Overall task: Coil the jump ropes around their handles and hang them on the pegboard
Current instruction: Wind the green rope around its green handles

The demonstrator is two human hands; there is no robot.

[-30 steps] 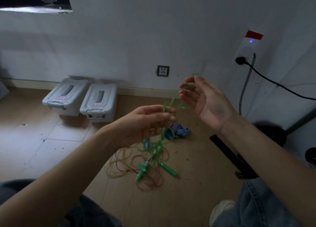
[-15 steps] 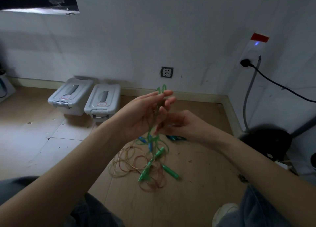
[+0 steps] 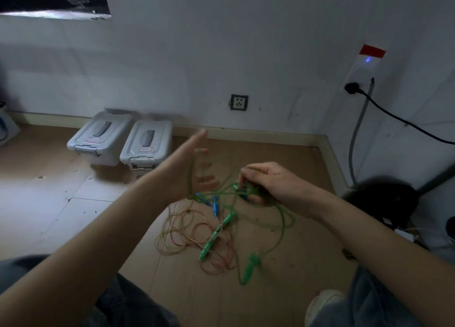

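At the far left edge of the frame a pale object (image 3: 7,127) sits partly cut off; you cannot tell what it is. Right of it, in the left-centre, two grey lidded boxes (image 3: 123,139) stand side by side on the floor (image 3: 49,203), against the baseboard. A wall socket (image 3: 239,102) is set in the wall just above the baseboard, near the middle of the frame.

Your left hand (image 3: 183,169) is raised in the centre, edge-on to the camera, fingers straight and spread; the fingertips (image 3: 202,151) are blurred. A strand of the green rope (image 3: 283,218) hangs down just beside the palm, and whether it rests on the hand cannot be told.

Below and between your hands, the jump ropes lie tangled on the floor in the lower centre. A thin reddish rope (image 3: 187,230) lies in loose loops. Over it lie green handles (image 3: 216,230), one further green handle (image 3: 250,269) to the right, and blue handles (image 3: 215,205) hanging higher up among the green strands.

Your right hand (image 3: 268,182) is right of centre, fingers curled and gripping a bunch of green rope; a blue piece shows under the fingers.

At the upper right, a white power unit (image 3: 362,68) with a blue light is fixed to the wall, and a black cable (image 3: 394,116) runs from it to the right edge. A dark round object (image 3: 384,201) sits on the floor below it.
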